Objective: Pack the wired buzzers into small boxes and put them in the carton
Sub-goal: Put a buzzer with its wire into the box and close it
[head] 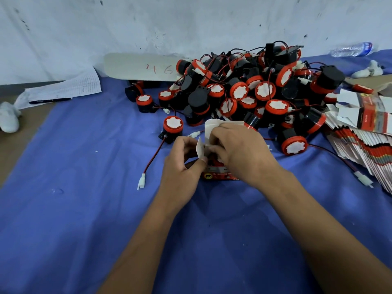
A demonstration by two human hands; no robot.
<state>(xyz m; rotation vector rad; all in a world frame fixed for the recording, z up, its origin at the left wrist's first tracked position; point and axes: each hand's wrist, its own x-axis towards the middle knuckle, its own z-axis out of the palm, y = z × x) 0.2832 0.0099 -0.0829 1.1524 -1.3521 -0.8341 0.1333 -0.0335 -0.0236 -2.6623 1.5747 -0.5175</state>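
Both hands' grip on small box [218, 174] — blue cloth [84, 209], white wall [191, 18].

**Small packing workshop, by the looks of it**

Looks like a hand-packing workbench. A big heap of identical red-and-black buzzers [250, 90] sits on a blue-covered surface [84, 209], a stack of flat printed boxes [364, 149] beside it, plus a tally sheet [70, 88] and pen [51, 100] against a scuffed white wall [148, 22].

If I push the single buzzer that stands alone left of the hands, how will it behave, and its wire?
The lone buzzer stands on its flat end on the blue cloth, so it would probably slide or tip rather than roll; once on its round side it may roll. Its thin red-black wire lies curved, likely floppy, and would drag its white connector.
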